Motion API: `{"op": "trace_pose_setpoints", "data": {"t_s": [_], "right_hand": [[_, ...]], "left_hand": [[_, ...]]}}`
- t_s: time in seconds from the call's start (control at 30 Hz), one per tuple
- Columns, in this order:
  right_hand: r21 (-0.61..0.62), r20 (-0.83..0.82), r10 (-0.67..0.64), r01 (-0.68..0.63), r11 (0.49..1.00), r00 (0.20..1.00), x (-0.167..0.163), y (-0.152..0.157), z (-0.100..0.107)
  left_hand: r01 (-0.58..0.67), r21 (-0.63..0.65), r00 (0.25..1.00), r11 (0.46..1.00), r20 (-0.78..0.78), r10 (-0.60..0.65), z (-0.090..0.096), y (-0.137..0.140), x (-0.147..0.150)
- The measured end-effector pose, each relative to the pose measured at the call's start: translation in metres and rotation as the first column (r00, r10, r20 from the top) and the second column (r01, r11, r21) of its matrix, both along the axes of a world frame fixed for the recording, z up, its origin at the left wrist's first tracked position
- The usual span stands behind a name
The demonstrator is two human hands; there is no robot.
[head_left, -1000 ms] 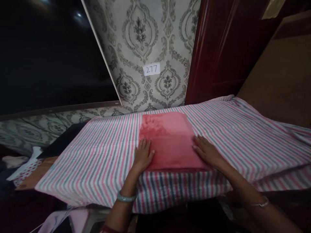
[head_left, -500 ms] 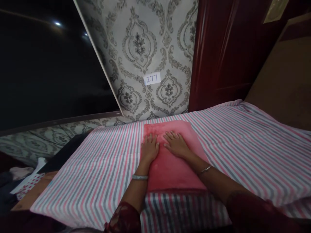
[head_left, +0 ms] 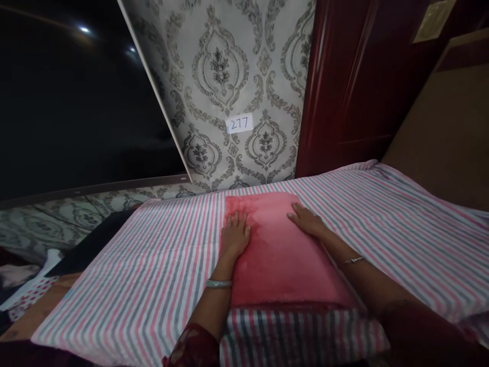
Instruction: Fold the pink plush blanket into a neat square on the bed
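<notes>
A pink plush cloth [head_left: 284, 255], folded into a rectangle, lies on a striped sheet [head_left: 164, 265] of pink, grey and white. Its left side looks darker than the right, as if the pile were brushed differently. My left hand [head_left: 235, 237] rests flat on the cloth's left edge, fingers spread. On the far right edge lies my right hand [head_left: 308, 220], fingers stretched out and palm down. Neither hand grasps anything. A bangle shows on each wrist.
A large dark television screen [head_left: 76, 112] stands at the left. Behind the sheet are patterned wallpaper [head_left: 219, 66] with a paper label [head_left: 239, 123] reading 277, and a dark red door [head_left: 344, 92]. A brown cardboard panel [head_left: 446, 127] leans at the right.
My right hand has slid rightward across the cloth to its right edge, and the pile behind it looks lighter. My left hand has stayed in place.
</notes>
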State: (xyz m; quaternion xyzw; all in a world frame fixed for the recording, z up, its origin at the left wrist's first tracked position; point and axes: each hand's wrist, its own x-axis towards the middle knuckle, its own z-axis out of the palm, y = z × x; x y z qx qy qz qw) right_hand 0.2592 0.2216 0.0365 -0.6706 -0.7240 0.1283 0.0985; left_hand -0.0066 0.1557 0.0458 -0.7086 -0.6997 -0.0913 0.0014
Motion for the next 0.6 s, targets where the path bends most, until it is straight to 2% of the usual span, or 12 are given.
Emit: {"op": "trace_pose_setpoints", "data": {"t_s": [0.1, 0.2, 0.27, 0.33, 0.43, 0.6], "right_hand": [[0.092, 0.021, 0.025, -0.027, 0.995, 0.999, -0.015, 0.011, 0.018], [0.203, 0.056, 0.220, -0.227, 0.953, 0.974, -0.051, 0.017, 0.029], [0.194, 0.079, 0.331, -0.341, 0.920, 0.940, -0.073, 0.020, 0.027], [0.166, 0.089, 0.365, -0.375, 0.912, 0.927, -0.085, 0.026, 0.022], [0.153, 0.076, 0.284, -0.292, 0.944, 0.956, -0.077, 0.042, 0.011], [0.078, 0.028, 0.088, -0.090, 0.993, 0.996, -0.028, 0.061, 0.000]], "left_hand": [[-0.003, -0.007, 1.000, 1.000, 0.018, 0.003, 0.002, -0.001, 0.000], [-0.005, -0.003, 1.000, 1.000, 0.026, 0.005, 0.003, -0.002, 0.000], [-0.006, 0.004, 1.000, 1.000, 0.021, 0.006, 0.003, -0.002, 0.000], [-0.008, 0.005, 1.000, 1.000, 0.013, 0.008, 0.002, -0.002, -0.001], [-0.001, 0.004, 1.000, 1.000, -0.001, 0.001, 0.000, 0.000, -0.002], [0.004, 0.003, 1.000, 1.000, -0.002, -0.003, 0.000, 0.001, -0.003]]}}
